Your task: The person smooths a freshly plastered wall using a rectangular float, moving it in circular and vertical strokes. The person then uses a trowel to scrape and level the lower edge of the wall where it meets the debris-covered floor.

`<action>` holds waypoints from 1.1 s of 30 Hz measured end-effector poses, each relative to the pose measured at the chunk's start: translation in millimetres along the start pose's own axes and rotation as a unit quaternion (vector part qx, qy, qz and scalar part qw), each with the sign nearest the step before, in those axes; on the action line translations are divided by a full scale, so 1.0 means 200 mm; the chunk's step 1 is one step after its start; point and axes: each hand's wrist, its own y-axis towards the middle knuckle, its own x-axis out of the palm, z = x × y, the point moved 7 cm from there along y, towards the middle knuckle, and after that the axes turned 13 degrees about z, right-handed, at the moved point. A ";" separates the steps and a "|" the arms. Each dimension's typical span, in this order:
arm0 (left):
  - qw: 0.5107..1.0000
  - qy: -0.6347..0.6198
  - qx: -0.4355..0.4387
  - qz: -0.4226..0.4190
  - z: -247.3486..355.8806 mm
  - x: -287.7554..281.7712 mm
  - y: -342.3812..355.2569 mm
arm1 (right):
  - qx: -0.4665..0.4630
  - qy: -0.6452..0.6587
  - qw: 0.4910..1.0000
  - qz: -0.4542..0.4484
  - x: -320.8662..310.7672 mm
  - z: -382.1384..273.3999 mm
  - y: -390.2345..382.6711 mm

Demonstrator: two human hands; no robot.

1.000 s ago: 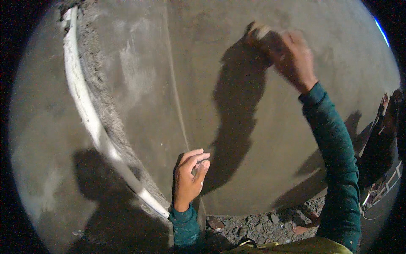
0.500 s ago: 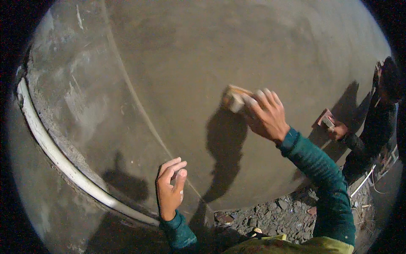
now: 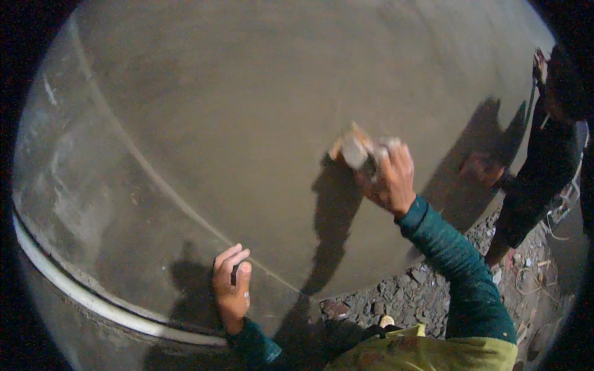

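My right hand (image 3: 390, 176), slightly blurred, grips a small wooden hand float (image 3: 352, 146) against the grey plastered wall (image 3: 260, 93), casting a long shadow below it. My left hand (image 3: 232, 284) is raised near a pale line (image 3: 185, 207) running down the plaster, at the lower middle; its fingers are loosely bent and apart, with nothing visible in them. Whether it touches the wall I cannot tell.
A co-worker in dark clothing (image 3: 535, 176) is at the right, one hand (image 3: 486, 167) blurred against the wall. A white pipe (image 3: 111, 312) runs in a channel at the lower left. Rubble (image 3: 408, 284), loose wire and scraps cover the ground below.
My right hand and float have come down from high on the wall toward the middle. The view has shifted, moving the pipe leftward and down and showing more of the co-worker.
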 end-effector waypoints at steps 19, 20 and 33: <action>0.994 0.025 0.011 -0.103 0.10 0.03 0.02 | 0.233 -0.119 0.947 0.185 -0.21 0.53 0.23; 0.994 0.018 0.005 -0.110 0.10 0.06 0.01 | 0.207 -0.118 0.955 0.177 -0.20 0.50 0.23; 0.971 0.045 -0.004 -0.236 -0.01 0.03 -0.08 | 0.176 -0.199 0.935 0.236 -0.35 0.96 0.35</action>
